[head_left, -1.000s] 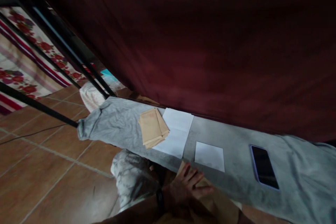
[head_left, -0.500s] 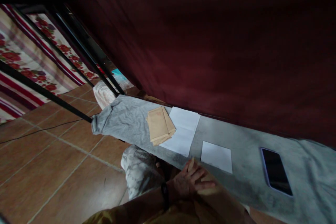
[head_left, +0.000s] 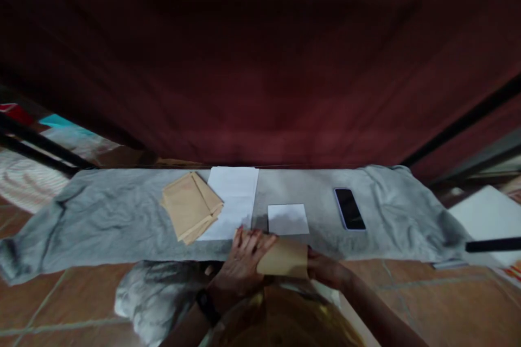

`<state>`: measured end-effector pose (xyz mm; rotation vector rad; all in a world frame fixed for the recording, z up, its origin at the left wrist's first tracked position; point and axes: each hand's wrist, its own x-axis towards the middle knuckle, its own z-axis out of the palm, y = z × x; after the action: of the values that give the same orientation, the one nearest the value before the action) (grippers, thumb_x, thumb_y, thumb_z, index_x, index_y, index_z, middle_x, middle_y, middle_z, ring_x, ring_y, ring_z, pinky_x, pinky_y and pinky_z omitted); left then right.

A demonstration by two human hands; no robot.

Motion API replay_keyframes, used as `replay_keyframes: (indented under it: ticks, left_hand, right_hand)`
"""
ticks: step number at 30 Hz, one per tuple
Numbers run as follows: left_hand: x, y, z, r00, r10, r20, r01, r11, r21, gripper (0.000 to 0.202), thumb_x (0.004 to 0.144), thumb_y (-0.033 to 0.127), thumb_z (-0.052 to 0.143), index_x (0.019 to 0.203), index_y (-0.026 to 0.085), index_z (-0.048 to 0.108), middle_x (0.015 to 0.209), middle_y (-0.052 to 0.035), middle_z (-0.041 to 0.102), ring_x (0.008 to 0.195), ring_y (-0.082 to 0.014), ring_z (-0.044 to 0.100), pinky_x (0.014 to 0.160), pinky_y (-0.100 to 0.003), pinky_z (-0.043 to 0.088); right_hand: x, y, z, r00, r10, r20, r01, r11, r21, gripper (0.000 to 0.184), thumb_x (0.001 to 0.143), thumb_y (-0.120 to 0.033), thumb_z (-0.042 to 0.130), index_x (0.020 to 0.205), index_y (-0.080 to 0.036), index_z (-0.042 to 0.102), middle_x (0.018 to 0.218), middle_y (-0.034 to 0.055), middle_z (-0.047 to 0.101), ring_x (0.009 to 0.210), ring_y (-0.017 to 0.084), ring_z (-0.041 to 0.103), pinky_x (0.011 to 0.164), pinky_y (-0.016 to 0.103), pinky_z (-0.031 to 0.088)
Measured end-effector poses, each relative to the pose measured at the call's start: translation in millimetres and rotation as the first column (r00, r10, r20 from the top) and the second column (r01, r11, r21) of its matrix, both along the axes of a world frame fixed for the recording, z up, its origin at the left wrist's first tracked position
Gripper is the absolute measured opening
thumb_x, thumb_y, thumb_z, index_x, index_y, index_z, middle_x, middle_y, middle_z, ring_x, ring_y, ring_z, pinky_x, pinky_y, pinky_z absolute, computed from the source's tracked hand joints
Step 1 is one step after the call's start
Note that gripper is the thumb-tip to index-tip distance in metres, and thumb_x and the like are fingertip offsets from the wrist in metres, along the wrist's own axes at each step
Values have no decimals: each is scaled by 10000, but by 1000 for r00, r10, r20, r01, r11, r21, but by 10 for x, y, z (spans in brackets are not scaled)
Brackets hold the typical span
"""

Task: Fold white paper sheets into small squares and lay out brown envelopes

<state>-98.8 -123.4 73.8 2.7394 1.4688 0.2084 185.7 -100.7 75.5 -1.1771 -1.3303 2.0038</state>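
Observation:
A brown paper envelope (head_left: 285,258) is held between my two hands at the front edge of the cloth-covered surface. My left hand (head_left: 245,256), with a dark band at its wrist, grips the envelope's left end, fingers laid over the top. My right hand (head_left: 325,268) pinches its right end; the fingertips are partly hidden. Just beyond lies a folded white paper (head_left: 288,219). To the left, a stack of brown envelopes (head_left: 188,203) overlaps a pile of white sheets (head_left: 235,195).
A phone (head_left: 350,209) with a dark screen lies on the grey cloth (head_left: 122,211), right of the papers. A dark red curtain (head_left: 260,92) hangs behind. Dark metal bars (head_left: 459,122) stand at both sides, and tiled floor (head_left: 439,298) shows in front.
My view has swung right and levelled out, bringing the right end of the surface into sight. My right hand now shows at the envelope's right end. The papers and phone lie as before.

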Motion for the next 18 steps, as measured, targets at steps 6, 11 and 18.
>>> replay_keyframes:
  ticks: [6, 11, 18]
  left_hand:
    - [-356, 183, -22, 932, 362, -2, -362, 932, 25, 976, 743, 402, 719, 1573, 209, 243, 1336, -142, 570, 1258, -330, 517, 1163, -523, 227]
    - [-423, 201, -119, 900, 435, -28, -435, 900, 2, 1016, 737, 395, 735, 1577, 196, 197, 1351, -154, 550, 1247, -333, 517, 1139, -533, 257]
    - [-429, 168, -265, 901, 432, -41, -433, 900, -45, 1042, 721, 421, 757, 1574, 199, 199, 1415, -167, 508, 1316, -353, 455, 1143, -534, 242]
  right_hand:
    - [153, 547, -323, 790, -434, 432, 217, 858, 465, 486, 878, -544, 552, 1202, -191, 630, 1089, 124, 668, 1009, 283, 643, 922, 490, 507]
    - [-155, 633, -585, 618, -580, 531, 227, 778, 585, 522, 821, -417, 676, 1235, -124, 555, 1222, 237, 580, 1206, 380, 538, 1006, 506, 435]
    - [-241, 696, -643, 545, -612, 573, 230, 766, 600, 275, 809, -274, 665, 1054, -170, 595, 1056, 152, 670, 1091, 318, 616, 958, 403, 464]
